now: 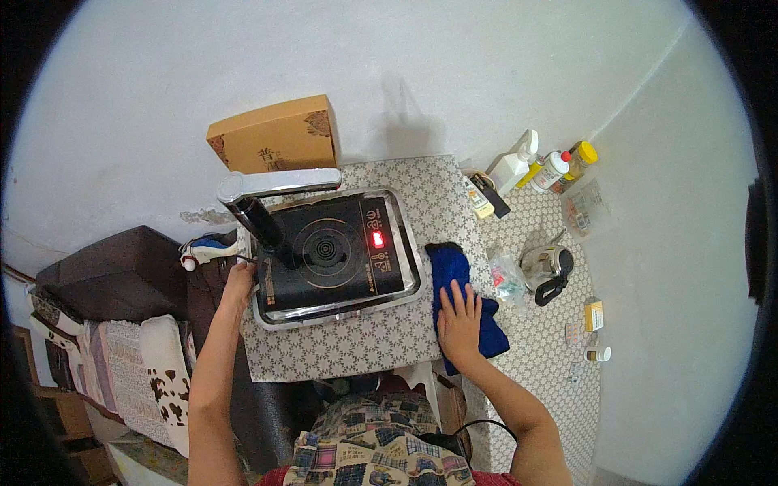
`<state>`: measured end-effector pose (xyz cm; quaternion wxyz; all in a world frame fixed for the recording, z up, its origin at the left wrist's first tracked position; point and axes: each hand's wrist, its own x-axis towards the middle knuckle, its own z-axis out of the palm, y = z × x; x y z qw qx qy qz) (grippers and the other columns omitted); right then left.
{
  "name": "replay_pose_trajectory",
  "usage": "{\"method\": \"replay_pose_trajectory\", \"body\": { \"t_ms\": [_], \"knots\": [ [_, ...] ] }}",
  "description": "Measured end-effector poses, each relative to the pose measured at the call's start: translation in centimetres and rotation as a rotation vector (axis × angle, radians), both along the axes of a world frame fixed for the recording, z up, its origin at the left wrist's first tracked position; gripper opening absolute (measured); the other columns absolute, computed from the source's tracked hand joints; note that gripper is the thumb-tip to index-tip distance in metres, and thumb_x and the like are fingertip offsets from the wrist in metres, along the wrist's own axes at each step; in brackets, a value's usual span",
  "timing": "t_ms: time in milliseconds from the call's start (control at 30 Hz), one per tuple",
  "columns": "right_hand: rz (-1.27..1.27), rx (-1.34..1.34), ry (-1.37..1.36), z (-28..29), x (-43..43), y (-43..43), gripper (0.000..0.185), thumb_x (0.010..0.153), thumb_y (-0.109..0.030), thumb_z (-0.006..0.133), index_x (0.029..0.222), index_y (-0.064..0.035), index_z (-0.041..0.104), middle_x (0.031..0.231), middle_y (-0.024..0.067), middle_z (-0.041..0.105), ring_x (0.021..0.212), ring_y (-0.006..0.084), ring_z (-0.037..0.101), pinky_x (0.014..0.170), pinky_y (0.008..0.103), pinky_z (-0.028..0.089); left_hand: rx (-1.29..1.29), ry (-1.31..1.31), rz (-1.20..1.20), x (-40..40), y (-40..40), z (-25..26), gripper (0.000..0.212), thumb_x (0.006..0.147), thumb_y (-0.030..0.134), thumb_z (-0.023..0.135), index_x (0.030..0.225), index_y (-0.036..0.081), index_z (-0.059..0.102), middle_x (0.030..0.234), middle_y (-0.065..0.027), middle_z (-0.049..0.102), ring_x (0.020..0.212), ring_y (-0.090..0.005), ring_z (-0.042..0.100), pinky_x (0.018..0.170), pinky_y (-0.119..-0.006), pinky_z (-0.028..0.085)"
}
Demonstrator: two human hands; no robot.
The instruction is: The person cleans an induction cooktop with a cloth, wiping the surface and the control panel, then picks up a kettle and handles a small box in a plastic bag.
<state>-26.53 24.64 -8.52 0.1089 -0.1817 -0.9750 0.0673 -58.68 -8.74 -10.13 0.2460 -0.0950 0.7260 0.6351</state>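
My right hand (460, 319) lies spread with its palm down on a dark blue cloth (453, 267), near the right edge of a small table with a flowered cover (340, 355). On that table a black electric hot plate (340, 285) with a lit red display sits in a shiny metal tray (419, 267). My left hand (242, 282) is at the left edge of the tray and table; its fingertips are partly hidden. A chrome tap-like arm on a black post (261, 222) rises at the hot plate's left side.
A brown cardboard box (279, 140) leans against the wall. To the right, a lower covered surface (541, 364) bears a glass kettle (544, 267), a plastic bag (507, 279), a white spray bottle (513, 167), other bottles and small medicine packs. A dark sofa (115, 273) stands left.
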Motion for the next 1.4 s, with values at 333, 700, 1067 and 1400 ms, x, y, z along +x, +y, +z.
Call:
{"method": "replay_pose_trajectory", "body": {
  "t_ms": [333,700,1067,1400],
  "knots": [
    [0.830,-0.041,-0.268,2.2,3.7,1.1,0.061,0.082,-0.022,0.064,0.139,-0.0162,0.043,0.146,0.0042,0.037,0.138,0.0262,0.029,0.114,0.0497,0.018,-0.729,0.417,-0.376,-2.2,0.6,-0.2,0.033,0.087,0.026,0.055,0.087,-0.005,0.067,0.085,-0.0285,0.064,0.088,-0.0410,0.063,0.077,-0.044,0.048],
    [1.118,-0.066,-0.283,1.8,-3.0,-6.7,0.061,0.086,-0.027,0.060,0.141,-0.0142,0.037,0.151,0.0041,0.029,0.138,0.0238,0.028,0.115,0.0463,0.020,-1.017,0.531,-0.612,-1.9,1.2,2.3,0.042,0.091,0.035,0.049,0.095,-0.004,0.066,0.098,-0.0258,0.065,0.095,-0.0426,0.061,0.083,-0.049,0.048],
    [1.189,-0.323,0.046,-1.1,-7.8,-14.7,0.039,0.093,-0.022,0.051,0.131,-0.0121,0.051,0.144,0.0066,0.039,0.137,0.0259,0.029,0.116,0.0467,0.017,-1.050,0.682,-0.631,-2.4,-0.1,0.0,0.039,0.094,0.033,0.049,0.095,-0.003,0.062,0.089,-0.0267,0.064,0.088,-0.0441,0.061,0.076,-0.052,0.047],
    [0.582,-0.139,-0.160,1.6,4.2,0.5,0.044,0.092,-0.025,0.054,0.135,-0.0178,0.048,0.148,0.0038,0.035,0.138,0.0261,0.029,0.112,0.0475,0.021,-0.952,0.868,-0.329,3.4,-0.6,5.3,0.027,0.094,0.025,0.053,0.090,-0.001,0.057,0.080,-0.0238,0.062,0.076,-0.0410,0.060,0.064,-0.047,0.045]
  ]
}}
